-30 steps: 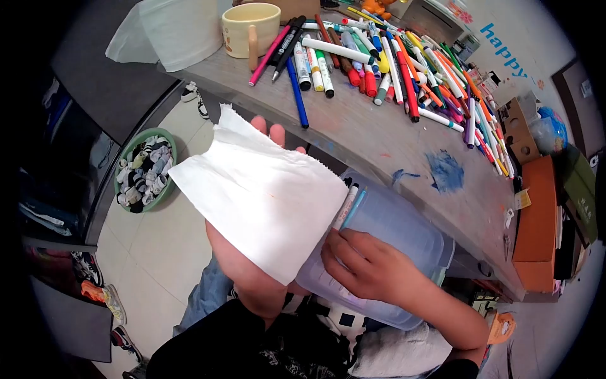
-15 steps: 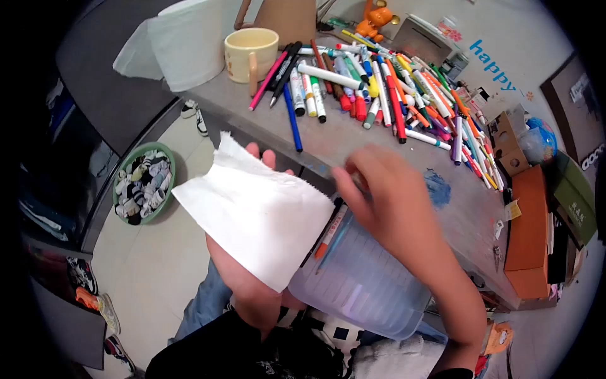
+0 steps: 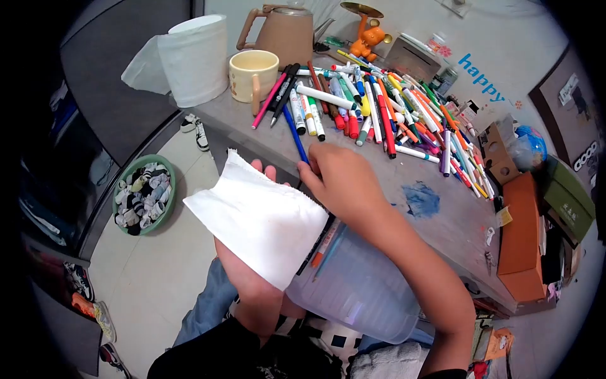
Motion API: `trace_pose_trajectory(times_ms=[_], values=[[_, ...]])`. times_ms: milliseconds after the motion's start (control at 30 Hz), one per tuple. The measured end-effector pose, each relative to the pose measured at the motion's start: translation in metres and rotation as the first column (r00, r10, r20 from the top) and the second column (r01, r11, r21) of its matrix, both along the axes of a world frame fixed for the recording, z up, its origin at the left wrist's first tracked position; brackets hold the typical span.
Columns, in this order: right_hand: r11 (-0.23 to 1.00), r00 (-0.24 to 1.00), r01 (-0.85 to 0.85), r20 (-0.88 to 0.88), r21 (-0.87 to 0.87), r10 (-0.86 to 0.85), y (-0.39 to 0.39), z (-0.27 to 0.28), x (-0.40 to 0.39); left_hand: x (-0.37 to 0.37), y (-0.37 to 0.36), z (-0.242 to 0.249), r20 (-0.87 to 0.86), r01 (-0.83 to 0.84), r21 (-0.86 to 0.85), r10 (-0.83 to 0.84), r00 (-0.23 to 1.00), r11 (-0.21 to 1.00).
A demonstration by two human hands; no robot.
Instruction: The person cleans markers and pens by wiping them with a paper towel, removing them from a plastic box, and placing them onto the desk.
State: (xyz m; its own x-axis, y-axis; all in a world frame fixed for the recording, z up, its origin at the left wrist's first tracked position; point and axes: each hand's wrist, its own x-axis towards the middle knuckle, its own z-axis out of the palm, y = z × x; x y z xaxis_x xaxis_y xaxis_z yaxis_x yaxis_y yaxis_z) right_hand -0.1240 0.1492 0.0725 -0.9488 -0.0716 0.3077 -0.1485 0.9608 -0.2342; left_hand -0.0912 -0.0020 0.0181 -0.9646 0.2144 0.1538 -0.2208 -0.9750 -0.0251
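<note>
Blue pen on the desk, its lower end pinched in right hand grip

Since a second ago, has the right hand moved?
Yes. The right hand has left the side of the clear plastic container and gone up to the table edge, onto the blue pen.

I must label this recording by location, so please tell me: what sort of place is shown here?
Probably a room in a home, at a craft or drawing desk. A heap of marker pens covers the desk, a kettle and mug stand beside it, and a basket of socks sits on the floor.
</note>
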Motion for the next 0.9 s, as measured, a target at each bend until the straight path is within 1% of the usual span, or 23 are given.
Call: trace_pose_trajectory(times_ms=[67,100,167,300,367,400,467,533,600,667,700,733,767,800,833,867,900], values=[[0.999,0.998,-0.033,0.043,-0.035,0.034,0.002,0.003,0.002,0.005,0.002,0.001,-0.019,0.019,-0.073,-0.020,1.000,0.997],[0.999,0.999,-0.018,0.035,-0.031,0.019,0.002,0.003,0.002,0.008,0.003,0.002,-0.027,0.033,-0.070,-0.035,0.999,0.997],[0.999,0.999,-0.039,0.010,0.032,0.039,-0.001,0.002,-0.001,0.012,0.005,0.005,-0.012,0.073,-0.027,-0.073,0.997,0.997],[0.999,0.998,-0.035,0.047,-0.009,0.035,0.004,0.001,-0.004,0.018,0.007,0.011,0.007,0.107,-0.064,-0.106,0.994,0.992],[0.997,0.993,-0.083,0.079,-0.007,0.083,0.012,0.008,0.003,0.021,0.008,0.012,-0.046,0.098,-0.061,-0.100,0.994,0.993],[0.997,0.993,-0.082,0.080,-0.008,0.083,0.014,0.016,0.009,0.021,0.007,0.013,-0.045,0.098,-0.061,-0.101,0.994,0.993],[1.000,0.991,-0.004,0.137,-0.011,0.005,0.013,0.036,0.031,0.021,0.005,0.014,-0.061,0.111,-0.031,-0.112,0.992,0.993],[0.999,1.000,0.010,-0.011,-0.052,-0.011,0.015,0.043,0.063,0.020,0.005,0.014,-0.043,0.108,-0.047,-0.110,0.993,0.993],[0.997,0.992,0.023,-0.119,-0.080,-0.032,0.013,0.046,0.097,0.019,0.007,0.015,-0.024,0.101,-0.061,-0.102,0.994,0.993],[0.988,0.996,0.070,-0.049,-0.135,-0.077,0.008,0.047,0.128,0.022,0.010,0.016,0.018,0.138,-0.114,-0.137,0.990,0.984],[0.989,0.997,0.062,-0.038,-0.137,-0.068,0.005,0.038,0.139,0.024,0.011,0.012,0.029,0.130,-0.115,-0.128,0.991,0.985],[0.982,0.998,0.038,-0.041,-0.184,-0.047,0.003,0.029,0.148,0.027,0.013,0.006,-0.069,0.142,-0.216,-0.161,0.985,0.966],[0.973,0.998,0.016,-0.047,-0.232,-0.028,0.002,0.022,0.154,0.029,0.015,0.005,-0.113,0.146,-0.270,-0.182,0.977,0.952],[0.971,0.999,0.015,-0.043,-0.239,-0.026,0.002,0.017,0.156,0.031,0.017,0.003,-0.157,0.145,-0.323,-0.204,0.966,0.935],[0.970,0.999,0.000,-0.041,-0.244,-0.010,0.001,0.012,0.157,0.033,0.019,0.005,-0.095,0.306,-0.271,-0.342,0.935,0.912],[0.968,0.999,-0.017,-0.036,-0.251,0.008,0.000,0.008,0.158,0.036,0.020,0.007,-0.037,0.457,-0.207,-0.474,0.880,0.865],[0.959,1.000,0.001,-0.017,-0.282,-0.007,0.001,0.005,0.158,0.040,0.021,0.014,0.076,0.515,-0.202,-0.511,0.856,0.833]])
